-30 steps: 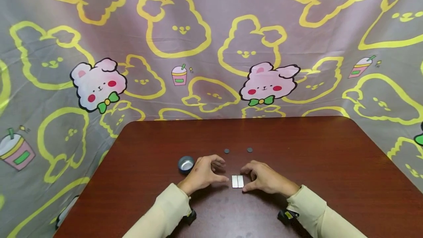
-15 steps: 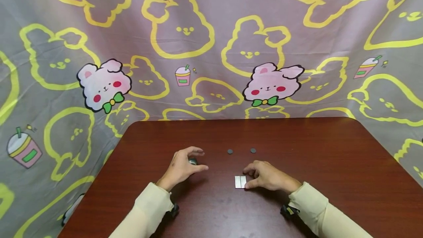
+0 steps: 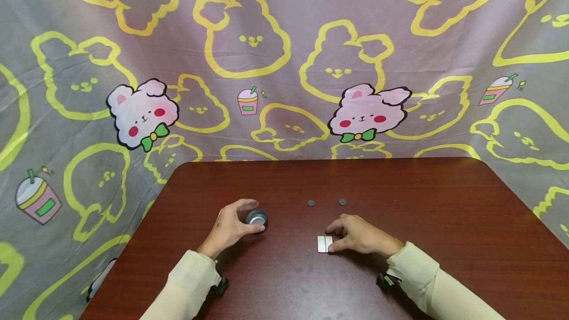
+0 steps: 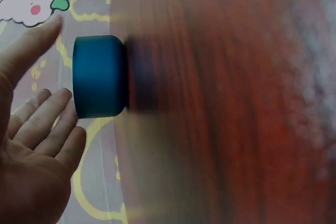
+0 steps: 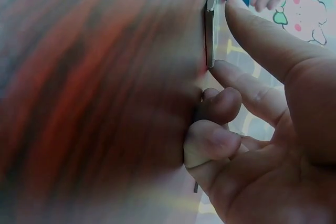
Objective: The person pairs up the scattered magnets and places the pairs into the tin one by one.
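A short round metal cup (image 3: pixel 257 220), dark blue outside and silvery inside, stands on the table in the head view. Around its left side lies my left hand (image 3: pixel 228 226), thumb at the near rim. In the left wrist view the blue cup (image 4: pixel 100 76) is in front of spread fingers; contact cannot be made out. Two flat silvery-white rectangular pieces (image 3: pixel 325 244) lie side by side. My right hand (image 3: pixel 360 235) is at their right edge, thumb and index finger close to it. Seen edge-on in the right wrist view, the pieces (image 5: pixel 211 30) have the index fingertip at one end.
Two small dark grey discs (image 3: pixel 311 203) lie apart, farther back beyond the rectangular pieces. The brown wooden table (image 3: pixel 400 186) has a patterned cloth (image 3: pixel 284 63) hanging behind and beside it.
My left hand has moved left, away from the rectangular pieces, to the left side of the cup. My right hand stays beside the pieces. The view has shifted slightly.
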Demonstrator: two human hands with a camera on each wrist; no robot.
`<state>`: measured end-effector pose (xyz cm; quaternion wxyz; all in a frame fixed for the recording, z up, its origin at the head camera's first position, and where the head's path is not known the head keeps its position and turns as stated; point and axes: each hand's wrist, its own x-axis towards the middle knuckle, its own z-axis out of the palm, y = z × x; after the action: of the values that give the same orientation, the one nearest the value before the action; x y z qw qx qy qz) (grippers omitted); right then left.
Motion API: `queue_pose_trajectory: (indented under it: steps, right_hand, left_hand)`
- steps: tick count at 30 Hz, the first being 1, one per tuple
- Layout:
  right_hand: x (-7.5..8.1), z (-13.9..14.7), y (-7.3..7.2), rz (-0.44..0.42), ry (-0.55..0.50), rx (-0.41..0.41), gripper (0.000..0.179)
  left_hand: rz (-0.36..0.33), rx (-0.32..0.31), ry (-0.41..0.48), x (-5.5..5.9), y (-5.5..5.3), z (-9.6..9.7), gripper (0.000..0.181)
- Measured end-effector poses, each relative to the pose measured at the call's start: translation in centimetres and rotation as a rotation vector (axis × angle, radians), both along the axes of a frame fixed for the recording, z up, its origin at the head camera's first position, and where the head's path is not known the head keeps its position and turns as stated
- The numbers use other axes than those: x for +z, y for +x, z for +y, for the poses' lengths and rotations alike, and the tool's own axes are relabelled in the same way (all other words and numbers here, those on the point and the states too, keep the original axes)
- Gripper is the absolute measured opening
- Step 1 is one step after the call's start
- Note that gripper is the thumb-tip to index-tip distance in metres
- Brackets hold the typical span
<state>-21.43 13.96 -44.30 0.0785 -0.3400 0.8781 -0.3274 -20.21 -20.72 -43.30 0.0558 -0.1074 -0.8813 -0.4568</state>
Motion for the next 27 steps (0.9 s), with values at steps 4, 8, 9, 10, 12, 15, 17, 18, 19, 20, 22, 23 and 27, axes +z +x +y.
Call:
queue_pose_trajectory:
  steps: [4,8,9,10,12,15,17,18,19,20,22,23,27]
  right_hand:
    - [0.0,-0.1,-0.1,0.013,-0.005,0.015,0.04]
    - [0.1,-0.2,0.0,0.005,-0.012,0.013,0.041]
    - [0.1,-0.2,0.0,0.002,-0.013,0.011,0.041]
    - [0.1,-0.3,0.0,0.001,-0.013,0.009,0.041]
    - [0.1,-0.3,0.0,0.001,-0.011,0.003,0.041]
    - [0.1,-0.3,0.0,0.012,-0.015,0.001,0.04]
    - [0.0,-0.3,0.0,0.025,-0.017,0.003,0.04]
    - [0.0,-0.3,0.1,0.031,-0.018,0.004,0.039]
    - [0.0,-0.4,0.1,0.036,-0.019,0.005,0.039]
    - [0.0,-0.4,0.1,0.041,-0.019,0.006,0.038]
    - [0.1,-0.4,0.2,0.053,-0.016,0.009,0.037]
    - [0.1,-0.5,0.2,0.054,-0.014,0.01,0.037]
    - [0.1,-0.6,0.3,0.045,-0.003,0.009,0.035]
  left_hand:
    - [-0.027,-0.005,0.014,-0.3,-0.2,-0.4,0.07]
    - [-0.041,-0.004,0.028,-0.6,-0.4,-0.5,0.071]
    - [-0.045,-0.002,0.03,-0.7,-0.4,-0.6,0.071]
    - [-0.051,0.0,0.031,-0.8,-0.4,-0.6,0.071]
    - [-0.055,0.001,0.026,-1.0,-0.5,-0.6,0.071]
    - [-0.062,-0.001,0.028,-1.2,-0.5,-0.6,0.071]
    - [-0.061,-0.005,0.037,-1.3,-0.5,-0.6,0.07]
    - [-0.06,-0.009,0.045,-1.4,-0.6,-0.6,0.07]
    - [-0.063,-0.01,0.058,-1.4,-0.6,-0.5,0.07]
    - [-0.06,-0.014,0.067,-1.5,-0.6,-0.5,0.07]
    - [-0.063,-0.019,0.086,-1.7,-0.7,-0.4,0.069]
    - [-0.065,-0.02,0.092,-1.8,-0.7,-0.4,0.07]
    - [-0.077,-0.021,0.097,-2.1,-0.7,0.0,0.07]
